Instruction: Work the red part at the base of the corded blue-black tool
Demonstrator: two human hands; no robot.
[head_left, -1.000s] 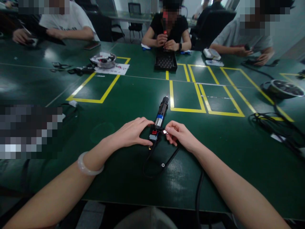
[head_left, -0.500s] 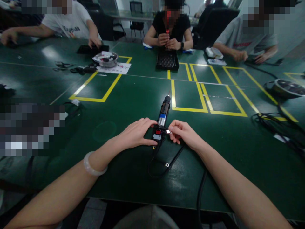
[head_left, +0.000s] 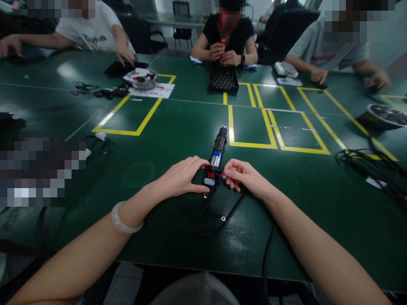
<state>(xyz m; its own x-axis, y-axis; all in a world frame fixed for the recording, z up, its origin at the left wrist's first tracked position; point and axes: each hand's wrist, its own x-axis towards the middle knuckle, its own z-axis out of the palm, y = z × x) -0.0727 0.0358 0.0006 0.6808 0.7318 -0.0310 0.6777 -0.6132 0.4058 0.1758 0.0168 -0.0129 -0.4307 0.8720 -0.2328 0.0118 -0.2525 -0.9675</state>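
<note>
A black electric screwdriver with a blue and silver band lies on the green table, tip pointing away from me. My left hand rests against its rear end from the left, fingers curled on the red and black switch housing. My right hand pinches a small part at the same housing from the right; the part is too small to name. A black cable runs from the tool's back toward me and off the table edge.
Yellow tape rectangles mark the table beyond the tool. A black tray and a round dish on paper sit farther back. Cable coils lie at right. Other people sit along the far side, hands on the table.
My right hand has closed in on the tool's housing, and the bright glint between its fingers no longer shows. People at the far side have moved their arms.
</note>
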